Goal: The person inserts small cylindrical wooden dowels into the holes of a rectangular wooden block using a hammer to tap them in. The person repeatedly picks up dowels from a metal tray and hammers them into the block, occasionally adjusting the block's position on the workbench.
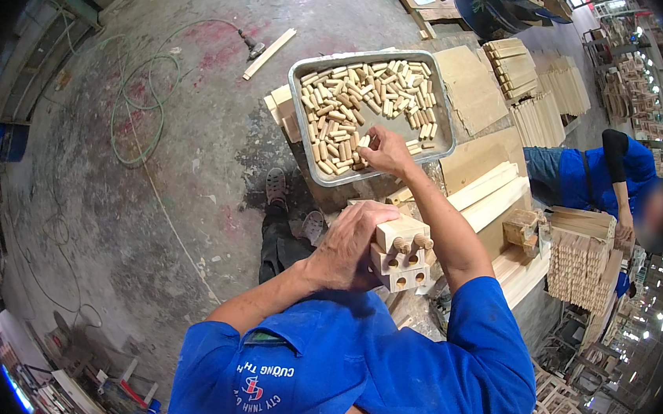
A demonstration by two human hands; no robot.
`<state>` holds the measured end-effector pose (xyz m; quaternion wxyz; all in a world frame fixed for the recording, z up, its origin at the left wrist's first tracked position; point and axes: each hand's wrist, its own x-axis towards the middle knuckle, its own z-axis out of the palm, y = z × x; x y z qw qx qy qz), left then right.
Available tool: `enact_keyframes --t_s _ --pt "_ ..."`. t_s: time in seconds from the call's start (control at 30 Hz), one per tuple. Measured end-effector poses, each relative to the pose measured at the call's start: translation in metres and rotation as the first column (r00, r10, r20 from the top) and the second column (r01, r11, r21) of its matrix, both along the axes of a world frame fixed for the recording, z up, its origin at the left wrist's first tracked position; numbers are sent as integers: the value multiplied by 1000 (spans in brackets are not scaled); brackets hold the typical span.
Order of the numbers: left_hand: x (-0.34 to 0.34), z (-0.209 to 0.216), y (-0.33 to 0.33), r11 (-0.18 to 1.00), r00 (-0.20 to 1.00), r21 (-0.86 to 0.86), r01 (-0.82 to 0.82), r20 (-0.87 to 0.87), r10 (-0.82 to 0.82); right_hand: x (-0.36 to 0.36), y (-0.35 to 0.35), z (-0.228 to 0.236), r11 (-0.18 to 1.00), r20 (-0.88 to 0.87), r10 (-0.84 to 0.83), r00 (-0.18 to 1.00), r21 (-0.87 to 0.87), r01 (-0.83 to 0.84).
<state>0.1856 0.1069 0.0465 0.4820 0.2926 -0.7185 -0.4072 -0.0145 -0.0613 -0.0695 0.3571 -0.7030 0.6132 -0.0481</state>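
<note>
My left hand is wrapped around a small stack of pale wooden bars just in front of my body. Round holes show in the ends of the bars, and two wooden dowels stick out of the top one. Beyond it, my right hand reaches into the near side of a metal tray, its fingers pinched on a light wooden dowel. Many loose dowels lie heaped over the tray, thickest at its left and far sides. My fingers partly cover the pinched dowel.
Cardboard and long wooden boards lie right of the tray. A stack of slats stands farther right, beside a co-worker in blue. On the floor at left are a green hose, an air tool and a wood strip.
</note>
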Motion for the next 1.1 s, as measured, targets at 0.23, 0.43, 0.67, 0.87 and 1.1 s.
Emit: enact_keyframes --t_s 0.23,0.43,0.67,0.87,1.1 --pt "2 0 -2 1000 1000 -8 -13 12 13 5 7 4 974 -49 21 999 -226 -32" --pt "1 -5 -2 1000 1000 12 18 -12 -18 5 8 8 950 -39 154 987 -268 -159" --pt "1 2 -5 999 999 33 35 -14 -34 3 2 4 970 -116 171 979 -158 -188" --pt "1 3 -6 999 999 29 30 -16 -29 6 2 10 937 -142 230 963 -236 -259" --pt "2 2 -6 999 1000 27 23 -20 -22 -2 0 15 912 -165 247 955 -293 -287"
